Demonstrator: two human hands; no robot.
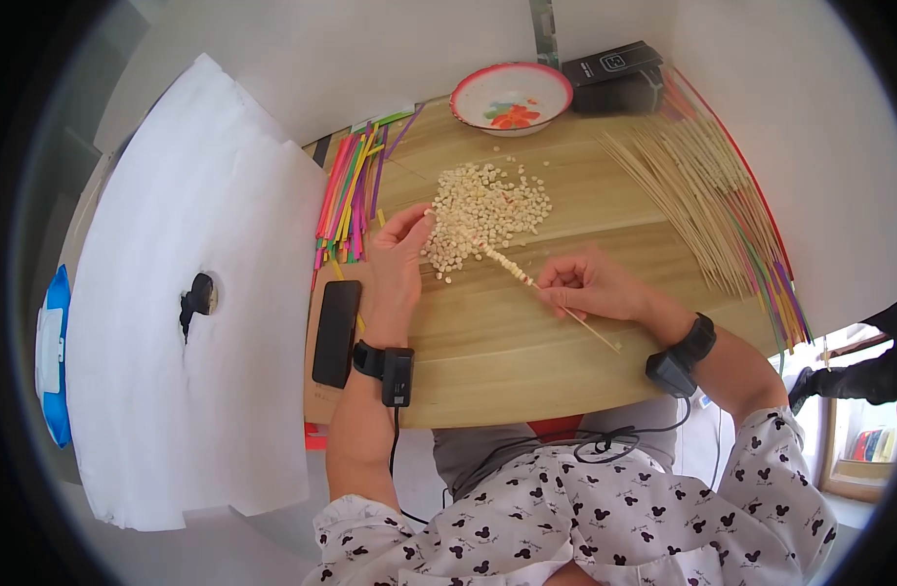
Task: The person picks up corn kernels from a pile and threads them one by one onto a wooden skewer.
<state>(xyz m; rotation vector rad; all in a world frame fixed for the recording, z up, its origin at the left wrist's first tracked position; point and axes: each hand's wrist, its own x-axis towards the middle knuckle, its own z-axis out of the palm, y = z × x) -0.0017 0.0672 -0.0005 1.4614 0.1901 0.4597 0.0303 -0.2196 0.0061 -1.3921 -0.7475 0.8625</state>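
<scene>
In my right hand [597, 284] a thin wooden skewer [595, 330] is pinched between thumb and fingers, slanting down to the right. Small pale kernel-like pieces [508, 265] are threaded in a row along its upper part, which reaches over a loose pile of the same pieces [487, 200]. My left hand [399, 256] is at the pile's left edge, thumb and fingertips brought together. A pale piece shows at those fingertips.
An enamel bowl [512, 129] stands at the back, beside a black box [616, 83]. Bare skewers [678, 195] lie at the right, with coloured ones near them. Coloured strips [348, 195] and a phone [336, 334] lie at the left. White panels [214, 391] flank the table.
</scene>
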